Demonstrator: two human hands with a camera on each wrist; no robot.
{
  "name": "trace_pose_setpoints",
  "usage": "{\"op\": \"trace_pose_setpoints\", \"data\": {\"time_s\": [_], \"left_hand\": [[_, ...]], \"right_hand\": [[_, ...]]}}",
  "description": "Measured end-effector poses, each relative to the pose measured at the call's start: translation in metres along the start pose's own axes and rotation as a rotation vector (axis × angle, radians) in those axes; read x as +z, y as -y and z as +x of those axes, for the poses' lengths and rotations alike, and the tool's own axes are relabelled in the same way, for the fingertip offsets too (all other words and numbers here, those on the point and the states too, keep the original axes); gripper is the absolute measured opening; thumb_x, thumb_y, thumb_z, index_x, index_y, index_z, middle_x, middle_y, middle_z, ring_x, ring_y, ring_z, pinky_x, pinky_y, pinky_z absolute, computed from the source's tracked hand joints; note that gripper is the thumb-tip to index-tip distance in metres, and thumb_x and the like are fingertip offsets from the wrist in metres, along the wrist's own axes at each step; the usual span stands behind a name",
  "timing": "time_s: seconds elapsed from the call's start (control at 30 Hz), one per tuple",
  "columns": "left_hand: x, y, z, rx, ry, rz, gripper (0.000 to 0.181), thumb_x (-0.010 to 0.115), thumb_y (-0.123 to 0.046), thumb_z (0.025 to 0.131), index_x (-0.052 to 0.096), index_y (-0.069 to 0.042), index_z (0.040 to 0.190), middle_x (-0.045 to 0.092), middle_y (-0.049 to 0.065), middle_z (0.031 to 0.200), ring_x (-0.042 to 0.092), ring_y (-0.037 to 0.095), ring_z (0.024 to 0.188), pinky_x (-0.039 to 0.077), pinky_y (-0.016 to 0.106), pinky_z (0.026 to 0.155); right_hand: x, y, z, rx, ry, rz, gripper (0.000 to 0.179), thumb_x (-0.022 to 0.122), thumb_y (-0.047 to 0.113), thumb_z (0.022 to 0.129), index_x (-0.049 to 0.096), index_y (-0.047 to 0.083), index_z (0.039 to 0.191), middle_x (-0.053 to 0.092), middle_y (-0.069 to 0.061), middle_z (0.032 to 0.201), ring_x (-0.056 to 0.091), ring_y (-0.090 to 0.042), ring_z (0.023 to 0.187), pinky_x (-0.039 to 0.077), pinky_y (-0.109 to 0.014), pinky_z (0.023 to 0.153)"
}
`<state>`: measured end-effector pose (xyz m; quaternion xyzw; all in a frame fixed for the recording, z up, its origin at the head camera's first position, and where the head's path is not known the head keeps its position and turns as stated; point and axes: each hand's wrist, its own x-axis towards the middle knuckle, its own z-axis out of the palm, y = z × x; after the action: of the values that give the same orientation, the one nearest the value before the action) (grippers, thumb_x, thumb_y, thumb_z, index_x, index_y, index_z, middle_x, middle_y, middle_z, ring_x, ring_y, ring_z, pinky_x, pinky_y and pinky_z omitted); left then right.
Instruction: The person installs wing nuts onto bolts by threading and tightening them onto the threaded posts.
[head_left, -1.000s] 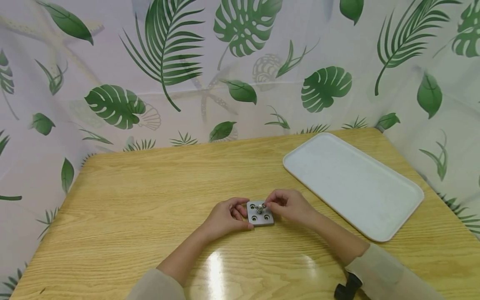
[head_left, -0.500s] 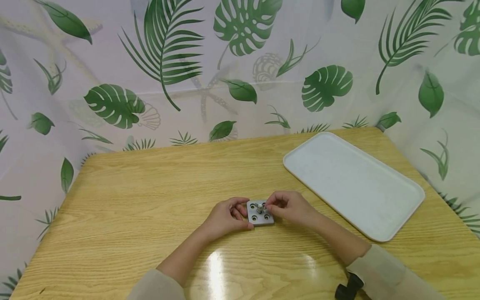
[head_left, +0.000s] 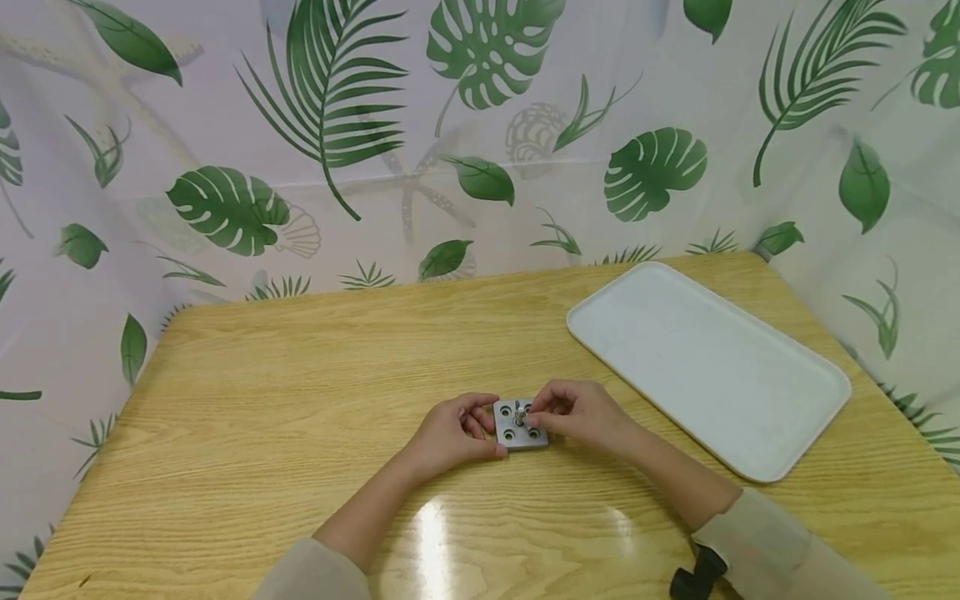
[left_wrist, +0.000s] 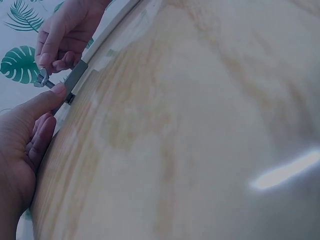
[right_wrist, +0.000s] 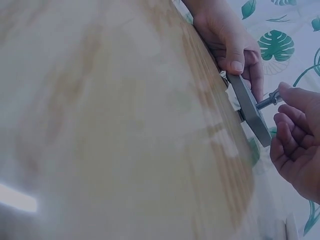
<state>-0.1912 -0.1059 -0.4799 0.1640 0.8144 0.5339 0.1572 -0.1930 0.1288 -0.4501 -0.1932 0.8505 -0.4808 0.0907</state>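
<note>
Left grip: thumb and forefinger pinched the left side of the grey plate, thumb at the near corner, forefinger at the far one, other fingers curled beside the edge. Plate sat near the middle of the bench; wrist views showed it raised, with a dark piece under it. Couldn't tell what that was. Holes near the plate's four corners; the wing screw stood in the centre, roughly square to the face, wings up. Shank showed between wings and plate, so not run down flush.

Step in hand, my read: working the wing screw by fingertip while the left braced the plate. Turn direction couldn't be told. Next move, my read, called for a firm left so the plate couldn't spin, short part-turns with a fresh pinch each time, and no side push, or the screw could tilt and bind.

Right grip: thumb and forefinger pinched the screw's wing from the right, other fingers loosely curled. Black fitting showed at the right sleeve. White tray lay farthest right, well apart from the plate.
</note>
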Motion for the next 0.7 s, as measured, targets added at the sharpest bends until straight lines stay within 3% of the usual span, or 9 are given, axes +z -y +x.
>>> {"op": "trace_pose_setpoints", "data": {"time_s": [0.43,0.7], "left_hand": [[0.0003,-0.0003,-0.0006,0.001,0.004,-0.007,0.069,0.085,-0.024,0.069,0.055,-0.009,0.130,0.060,0.000,0.092,0.058,0.014,0.077,0.049,0.022,0.067],[0.0001,-0.0019,-0.0018,0.001,0.008,0.007,0.069,0.085,-0.025,0.070,0.054,-0.010,0.131,0.061,0.000,0.093,0.058,0.014,0.077,0.049,0.023,0.068]], "right_hand": [[0.0043,-0.0006,0.0059,0.043,-0.029,0.001,0.029,0.080,0.023,0.076,0.067,0.005,0.095,0.064,-0.001,0.079,0.056,-0.014,0.071,0.046,-0.022,0.060],[0.0072,0.0012,0.0097,0.009,-0.030,0.024,0.027,0.079,0.020,0.077,0.067,0.003,0.094,0.064,-0.003,0.080,0.057,-0.012,0.071,0.048,-0.022,0.061]]}}
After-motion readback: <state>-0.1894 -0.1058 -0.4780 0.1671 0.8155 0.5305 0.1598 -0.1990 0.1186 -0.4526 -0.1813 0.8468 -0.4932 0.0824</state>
